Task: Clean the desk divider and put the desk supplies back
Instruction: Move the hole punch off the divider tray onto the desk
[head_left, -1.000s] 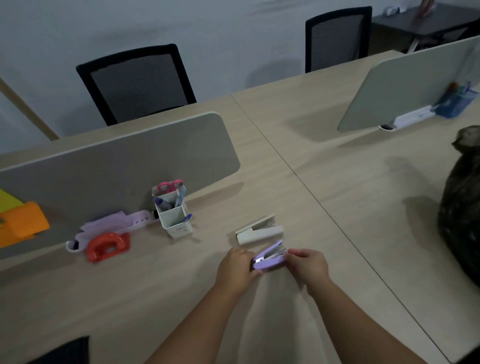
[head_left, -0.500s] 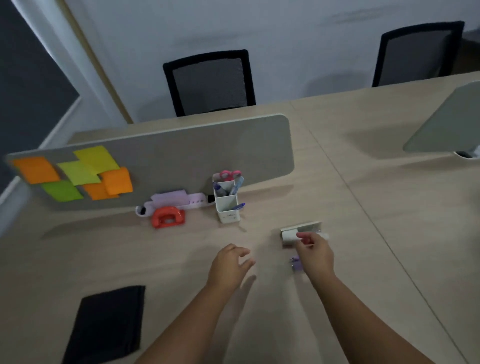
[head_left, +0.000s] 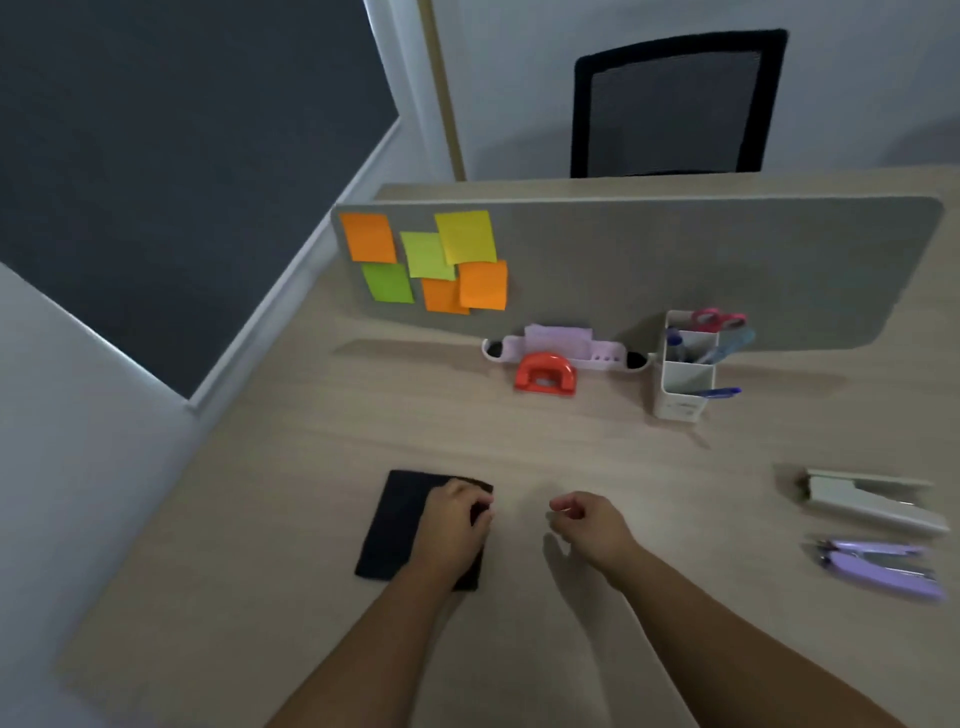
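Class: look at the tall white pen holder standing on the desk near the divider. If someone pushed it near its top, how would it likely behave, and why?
The white pen holder would probably tip rather than slide: it looks tall over a narrow base. The scissors and pens stick out above its rim, so they would likely spill. It looks like thin plastic, so probably light.

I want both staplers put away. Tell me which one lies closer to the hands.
The white stapler: it sits farther up the desk and slightly left of the purple stapler.
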